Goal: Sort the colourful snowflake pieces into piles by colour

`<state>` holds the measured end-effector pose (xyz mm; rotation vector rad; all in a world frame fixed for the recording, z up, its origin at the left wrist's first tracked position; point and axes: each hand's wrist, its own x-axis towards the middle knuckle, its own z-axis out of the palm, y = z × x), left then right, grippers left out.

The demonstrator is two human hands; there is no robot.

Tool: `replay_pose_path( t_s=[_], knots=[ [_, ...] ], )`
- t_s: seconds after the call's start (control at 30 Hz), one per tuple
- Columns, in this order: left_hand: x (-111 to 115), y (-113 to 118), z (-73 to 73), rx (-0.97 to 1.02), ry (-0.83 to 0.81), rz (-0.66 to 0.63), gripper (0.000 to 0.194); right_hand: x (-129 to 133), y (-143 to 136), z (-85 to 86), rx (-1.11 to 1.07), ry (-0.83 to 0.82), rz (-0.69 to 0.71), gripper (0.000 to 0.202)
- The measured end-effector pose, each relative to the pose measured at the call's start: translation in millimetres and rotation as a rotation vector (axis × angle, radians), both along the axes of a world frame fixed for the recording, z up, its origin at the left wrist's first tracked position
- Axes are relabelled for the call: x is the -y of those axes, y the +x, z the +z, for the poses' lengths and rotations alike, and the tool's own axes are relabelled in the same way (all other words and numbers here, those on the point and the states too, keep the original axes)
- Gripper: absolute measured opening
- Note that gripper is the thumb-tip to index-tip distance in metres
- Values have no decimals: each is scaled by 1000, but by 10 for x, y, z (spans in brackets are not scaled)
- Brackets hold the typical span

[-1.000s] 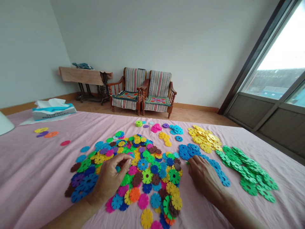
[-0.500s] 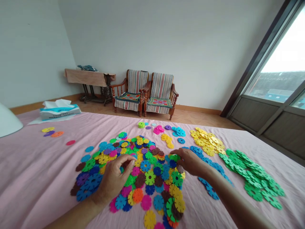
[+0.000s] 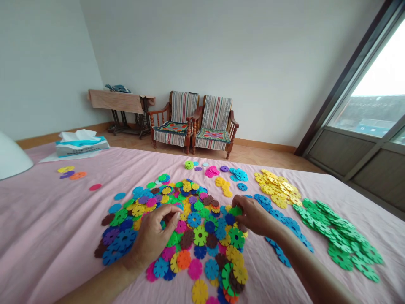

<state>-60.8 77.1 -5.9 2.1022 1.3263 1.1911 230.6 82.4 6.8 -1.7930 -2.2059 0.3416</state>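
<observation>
"Right hand (image 3: pixel 255 215)?"
"Pinching a green notched plastic disc (image 3: pixel 236 211), right edge of the multicoloured disc pile (image 3: pixel 200 235). Best lifted straight up by its rim."
"Left hand (image 3: pixel 153 232)?"
"Curled; contents, can't tell."

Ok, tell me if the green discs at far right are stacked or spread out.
Spread out: the green discs overlap in a loose band across the pink cloth, not in one neat stack.

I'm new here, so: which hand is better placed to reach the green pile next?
Probably the right hand: it's nearer the green pile, its fingers at a green disc; the left hand is farther.
</observation>
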Motion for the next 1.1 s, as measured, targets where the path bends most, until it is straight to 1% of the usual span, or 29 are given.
replay_pose_path(
  t_s=[0.1, 0.2, 0.27, 0.37, 0.43, 0.5, 0.6, 0.67, 0.8, 1.1],
  knots=[
    [3, -2, -3, -1, -4, 5, 18, 11, 25, 3, -70, -7, -11, 15],
    [-4, -5, -8, 1, -14, -2, 19, 19, 55, 36, -139, -81, 5, 9],
    [-8, -6, -9, 1, -16, -5, 19, 17, 72, 59, -163, -101, 2, 6],
    [-8, -10, -11, -3, -12, -3, 19, -5, 92, 60, -177, -71, -56, 8],
    [-5, -12, -13, -3, -10, 1, 19, -33, 106, 32, -197, -45, -93, 9],
    [-4, -13, -14, -4, -14, -2, 18, -66, 123, -14, -200, 17, -123, 8],
    [-4, -12, -10, -6, -18, -6, 18, -102, 149, -93, -143, 138, -170, 6],
    [-6, -11, -7, -7, -13, -5, 18, -111, 159, -138, -101, 169, -186, 4],
    [-10, -11, -4, -5, -7, -8, 18, -106, 155, -181, -95, 148, -184, 3],
    [-8, -7, -20, -7, -6, -4, 18, -89, 98, -148, -161, 113, -180, 7]
  ],
)
